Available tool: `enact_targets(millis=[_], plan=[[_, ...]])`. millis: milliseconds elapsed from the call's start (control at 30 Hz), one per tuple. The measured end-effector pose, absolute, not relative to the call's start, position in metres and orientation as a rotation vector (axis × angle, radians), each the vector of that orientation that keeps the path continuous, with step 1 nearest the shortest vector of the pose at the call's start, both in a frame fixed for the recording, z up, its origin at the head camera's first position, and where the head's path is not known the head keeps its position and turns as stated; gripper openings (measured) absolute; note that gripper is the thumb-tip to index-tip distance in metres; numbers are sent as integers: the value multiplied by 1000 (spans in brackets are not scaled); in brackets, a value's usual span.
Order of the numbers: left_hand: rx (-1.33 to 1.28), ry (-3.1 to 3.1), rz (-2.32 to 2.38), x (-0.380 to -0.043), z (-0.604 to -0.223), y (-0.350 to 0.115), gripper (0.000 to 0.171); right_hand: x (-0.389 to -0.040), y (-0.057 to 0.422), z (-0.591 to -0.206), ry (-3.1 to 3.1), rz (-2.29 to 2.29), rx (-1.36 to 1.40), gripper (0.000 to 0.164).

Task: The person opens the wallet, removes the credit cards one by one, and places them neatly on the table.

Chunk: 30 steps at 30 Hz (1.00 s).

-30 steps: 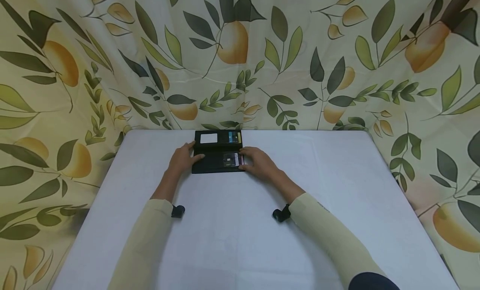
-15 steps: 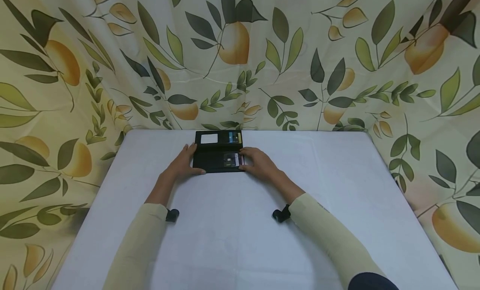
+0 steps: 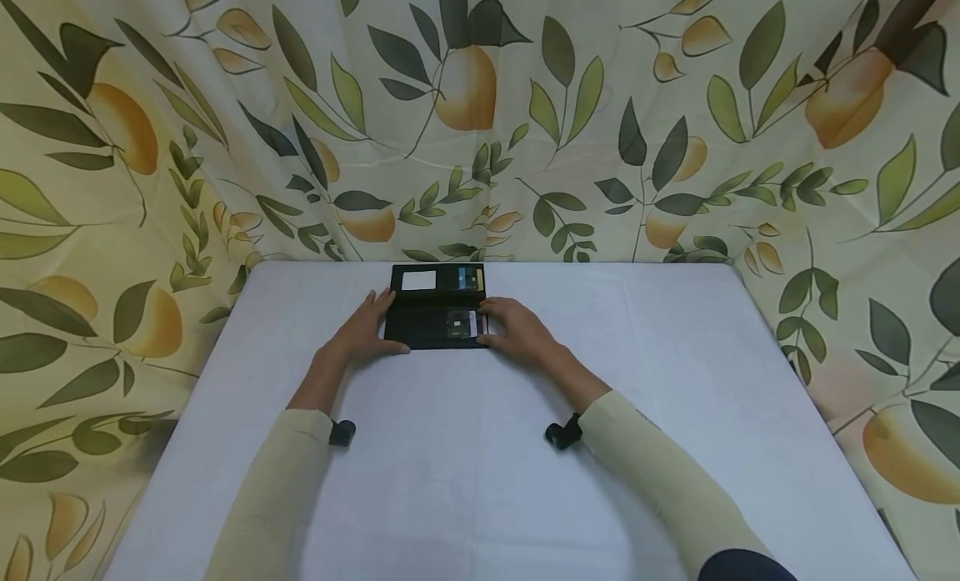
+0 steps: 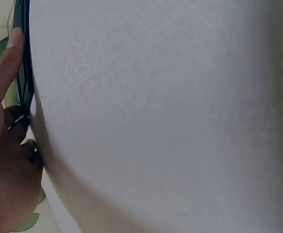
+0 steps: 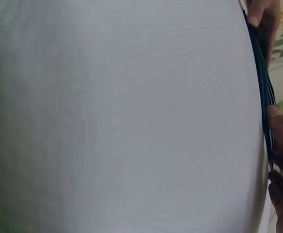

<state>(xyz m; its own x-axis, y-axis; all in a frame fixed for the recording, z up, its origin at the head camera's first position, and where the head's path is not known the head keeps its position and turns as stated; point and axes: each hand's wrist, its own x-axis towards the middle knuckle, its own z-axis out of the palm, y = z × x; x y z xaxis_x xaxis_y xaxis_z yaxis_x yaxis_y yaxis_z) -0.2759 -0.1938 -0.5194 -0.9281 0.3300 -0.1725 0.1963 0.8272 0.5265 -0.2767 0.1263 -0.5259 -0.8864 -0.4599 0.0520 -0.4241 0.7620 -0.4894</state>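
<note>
A black wallet [image 3: 420,323] lies unfolded near the back edge of the white table. Its upper panel has a white window [image 3: 418,280] and colourful cards [image 3: 469,277]; another card [image 3: 461,323] sits in a slot of the lower panel. My left hand [image 3: 363,327] holds the wallet's left end, with fingers along the side and the thumb [image 4: 13,46] against the front edge. At the right end, my right hand [image 3: 517,327] grips the lower panel, thumb [image 5: 279,126] at the front corner and fingers partly hidden beyond.
A white cloth covers the table [image 3: 480,464]. Behind and beside it hangs a curtain [image 3: 570,147] printed with leaves and fruit. Small black cameras [image 3: 342,433] are strapped at both wrists.
My left thumb has slid from the top of the lower panel to the wallet's front edge, and the left forearm has shifted slightly outward. The right hand stays in place.
</note>
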Motion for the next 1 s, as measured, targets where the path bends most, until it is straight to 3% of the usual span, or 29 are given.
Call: enact_targets(millis=[233, 1000], plan=[[472, 2776, 746, -279, -521, -193, 104, -276, 128, -523, 2892, -786, -755, 57], [498, 2772, 676, -278, -520, -198, 102, -277, 126, -529, 2872, -838, -712, 56]])
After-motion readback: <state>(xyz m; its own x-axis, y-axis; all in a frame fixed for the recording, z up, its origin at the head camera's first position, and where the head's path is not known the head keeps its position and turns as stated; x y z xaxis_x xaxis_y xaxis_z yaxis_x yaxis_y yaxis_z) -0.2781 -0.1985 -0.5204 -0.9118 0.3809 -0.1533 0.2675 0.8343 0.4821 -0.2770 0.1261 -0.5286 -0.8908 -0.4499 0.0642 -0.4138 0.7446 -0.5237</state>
